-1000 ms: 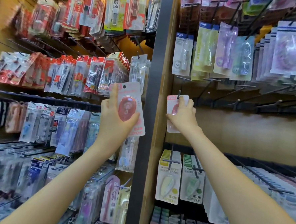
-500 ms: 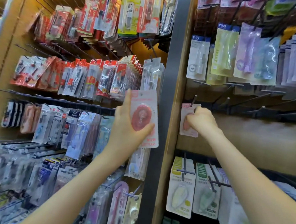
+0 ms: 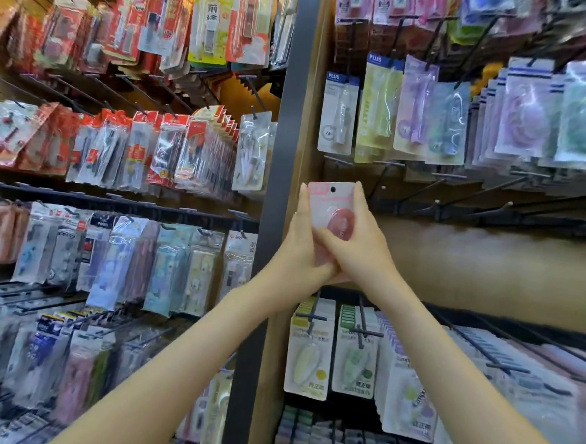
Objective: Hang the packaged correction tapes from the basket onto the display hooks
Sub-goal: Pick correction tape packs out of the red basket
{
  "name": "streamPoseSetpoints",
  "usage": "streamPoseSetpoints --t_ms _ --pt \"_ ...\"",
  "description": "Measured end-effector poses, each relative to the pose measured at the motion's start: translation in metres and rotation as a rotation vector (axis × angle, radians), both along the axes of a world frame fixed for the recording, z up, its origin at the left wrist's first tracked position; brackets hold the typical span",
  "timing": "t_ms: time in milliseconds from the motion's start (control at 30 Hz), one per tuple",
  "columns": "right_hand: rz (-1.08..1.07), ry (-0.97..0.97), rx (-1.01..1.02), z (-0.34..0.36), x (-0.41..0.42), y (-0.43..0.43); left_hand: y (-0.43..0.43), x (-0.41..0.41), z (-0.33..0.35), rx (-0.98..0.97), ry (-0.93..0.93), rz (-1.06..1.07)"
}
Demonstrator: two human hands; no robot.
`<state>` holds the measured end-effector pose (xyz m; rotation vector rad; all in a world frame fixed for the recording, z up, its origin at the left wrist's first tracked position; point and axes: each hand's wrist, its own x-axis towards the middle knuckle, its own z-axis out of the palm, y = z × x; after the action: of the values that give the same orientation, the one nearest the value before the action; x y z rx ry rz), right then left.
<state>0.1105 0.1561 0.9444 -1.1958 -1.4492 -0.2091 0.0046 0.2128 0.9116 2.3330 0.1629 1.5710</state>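
Fingers of my left hand and right hand clamp the tape pack below the PLUS pack; risk: hole misses hook, pack drops.

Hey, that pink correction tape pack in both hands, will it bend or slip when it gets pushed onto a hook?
Probably fairly stiff: the pink correction tape pack stands flat and upright between the left hand and right hand. Likely light, since fingers along its edges are enough to carry it. Its shiny round blister may be slippery.

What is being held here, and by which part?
A pink correction tape pack, gripped by both hands: left hand along its left edge, right hand over its right edge and lower half. Its top is uncovered.
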Motion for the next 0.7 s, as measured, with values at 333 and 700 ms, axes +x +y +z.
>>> streamPoseSetpoints --t_ms 333,700 --pt "-0.333 -0.274 0.087 0.014 0.009 0.025 0.074 -0.033 -0.008 0.444 0.160 0.664" --pt "-0.561 -0.231 0.012 0.015 -0.003 0.042 0.097 -0.030 -0.013 0.562 0.055 0.625"
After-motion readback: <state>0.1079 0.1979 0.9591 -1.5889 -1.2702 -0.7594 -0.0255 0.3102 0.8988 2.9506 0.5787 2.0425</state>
